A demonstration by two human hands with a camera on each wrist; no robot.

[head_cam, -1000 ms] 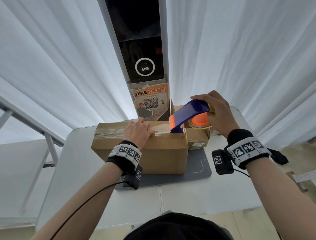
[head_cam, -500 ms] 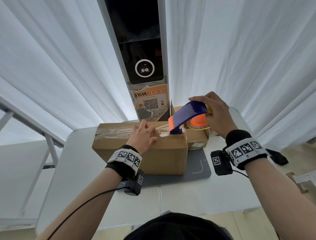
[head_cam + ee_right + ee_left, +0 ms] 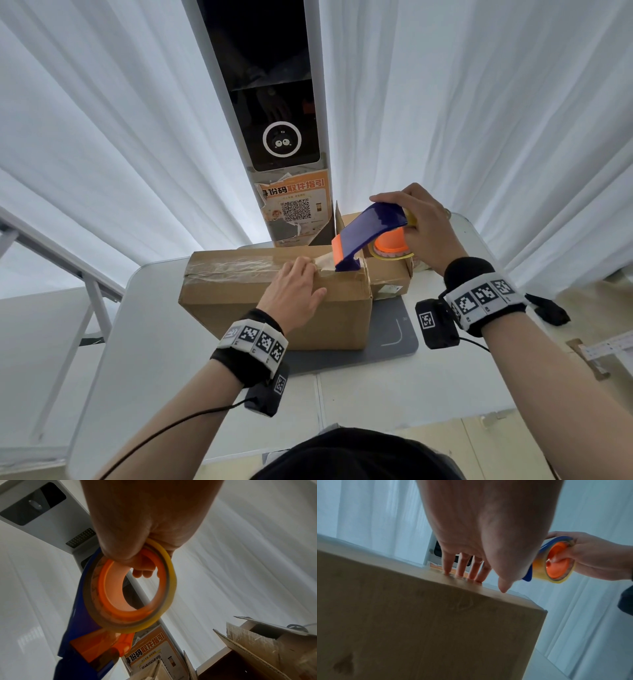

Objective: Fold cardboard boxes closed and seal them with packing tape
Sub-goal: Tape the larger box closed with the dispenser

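Pressing flat, our left hand (image 3: 294, 294) holds down clear, wrinkled tape on the closed brown cardboard box (image 3: 274, 308) at frame centre; just right, our right hand (image 3: 424, 229) grips the blue-orange tape dispenser (image 3: 370, 236), its cutter touching the box's top edge.

My white worktop (image 3: 212, 383) carries a grey mat (image 3: 394, 346) near its middle. On that mat sits the big cardboard box (image 3: 239, 308), closed, with clear tape along its top. Just behind it to the right stands a smaller cardboard box (image 3: 390, 279), its flaps up; I cannot tell whether it rests on the mat or on the bare surface. A seam runs across the white top toward me.
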